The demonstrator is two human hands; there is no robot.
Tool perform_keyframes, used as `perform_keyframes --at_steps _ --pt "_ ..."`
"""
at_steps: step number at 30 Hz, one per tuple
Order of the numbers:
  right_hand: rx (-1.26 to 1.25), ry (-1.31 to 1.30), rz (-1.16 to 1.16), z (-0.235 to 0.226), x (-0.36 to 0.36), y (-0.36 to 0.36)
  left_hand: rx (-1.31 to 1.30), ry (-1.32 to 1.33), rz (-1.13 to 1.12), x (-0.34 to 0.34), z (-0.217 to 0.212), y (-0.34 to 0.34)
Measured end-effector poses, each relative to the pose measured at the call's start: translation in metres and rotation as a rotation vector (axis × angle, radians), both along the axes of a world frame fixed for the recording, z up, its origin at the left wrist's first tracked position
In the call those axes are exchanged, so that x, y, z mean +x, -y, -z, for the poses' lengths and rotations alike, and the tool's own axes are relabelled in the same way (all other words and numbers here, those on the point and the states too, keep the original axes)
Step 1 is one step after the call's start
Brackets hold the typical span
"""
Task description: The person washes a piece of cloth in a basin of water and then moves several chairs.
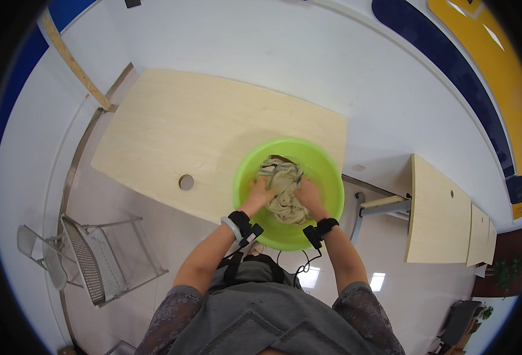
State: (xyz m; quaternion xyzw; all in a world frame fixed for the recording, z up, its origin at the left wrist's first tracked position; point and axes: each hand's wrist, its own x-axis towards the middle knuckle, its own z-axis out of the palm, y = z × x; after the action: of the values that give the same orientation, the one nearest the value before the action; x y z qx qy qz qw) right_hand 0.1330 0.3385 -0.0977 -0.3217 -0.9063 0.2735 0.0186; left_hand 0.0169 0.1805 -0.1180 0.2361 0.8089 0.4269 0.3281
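A lime-green plastic basin [326, 171] sits at the right end of the light wooden table, close to its front edge. Inside lies a bunched beige cloth [287, 188] with grey-blue stripes near its upper end; water seems to be around it. On the cloth's left side, my left hand [260, 193] has its fingers curled into the folds. My right hand [308, 194] grips the opposite side, its fingertips partly hidden in the fabric. Black straps with small devices are on both wrists, and a pale bangle [232, 228] circles my left one.
The wooden table [172, 127] extends left and has a round hole near its front edge. A white wall rises behind it. Grey folding chairs [98, 257] stand at the lower left. More light tables [438, 207] line the right side. A cable [308, 264] hangs below the basin.
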Motion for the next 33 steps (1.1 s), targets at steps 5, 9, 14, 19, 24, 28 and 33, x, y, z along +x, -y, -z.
perform_keyframes --at_steps 5,9,14,19,24,28,33 --pt "-0.03 -0.04 0.046 -0.001 -0.002 -0.034 0.032 -0.046 -0.075 0.008 0.005 -0.014" --pt "-0.023 -0.215 0.023 0.013 -0.006 -0.014 0.189 0.304 0.07 0.008 0.019 -0.01" --pt "-0.118 -0.091 -0.154 0.008 -0.009 -0.036 -0.129 -0.138 0.142 0.007 0.028 -0.013" --pt "0.202 0.22 -0.306 -0.039 -0.01 -0.007 -0.114 -0.513 0.153 0.014 -0.023 -0.018" --pt "0.036 0.022 -0.026 0.011 -0.012 -0.015 -0.025 -0.261 0.251 0.001 0.003 -0.026" --pt "0.298 0.167 -0.151 -0.018 -0.01 -0.008 0.125 0.037 0.053 -0.006 0.026 -0.018" --pt "0.011 -0.083 -0.245 -0.04 -0.008 -0.025 0.208 0.017 -0.037 -0.007 0.007 -0.025"
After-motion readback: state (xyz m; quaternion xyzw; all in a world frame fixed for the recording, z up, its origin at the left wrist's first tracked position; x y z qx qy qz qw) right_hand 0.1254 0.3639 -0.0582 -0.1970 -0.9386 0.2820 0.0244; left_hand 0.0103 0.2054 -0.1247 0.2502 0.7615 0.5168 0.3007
